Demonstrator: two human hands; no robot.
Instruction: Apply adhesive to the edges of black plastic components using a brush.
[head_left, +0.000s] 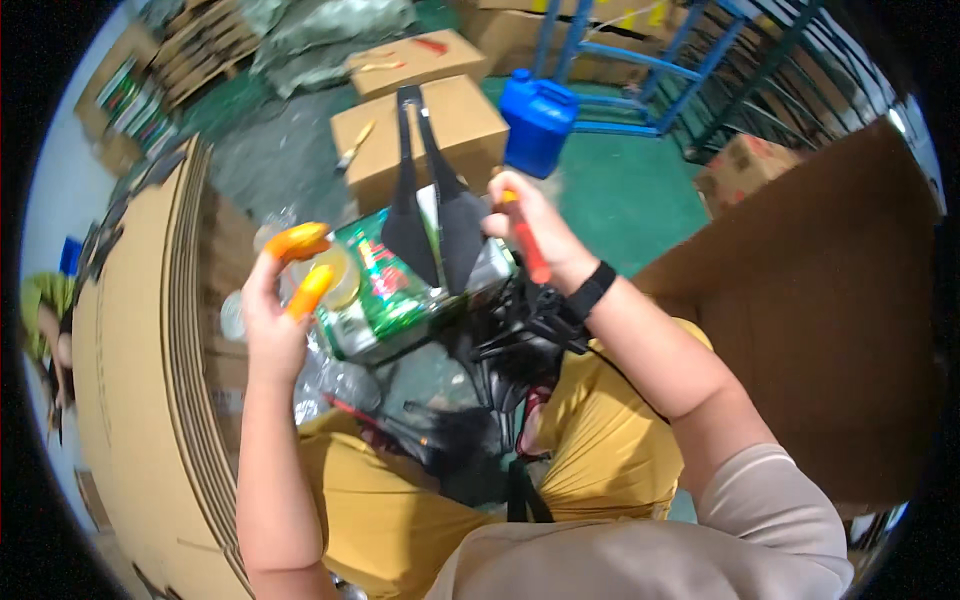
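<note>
Left hand [276, 310] holding fingers [298, 241] apart (orange-tipped) at nine o'clock, right hand [532, 215] gripping red tool [530, 250] at one, green tin [395, 312] sitting between.

2 arms [275, 470] forward; left hand [278, 305] curved, fingers [297, 241] parted; right hand [530, 220] curled tight.

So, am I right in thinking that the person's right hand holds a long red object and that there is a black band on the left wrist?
Not quite: the head view shows the black band on the right wrist, not the left. The right hand does hold a long red object.
</note>
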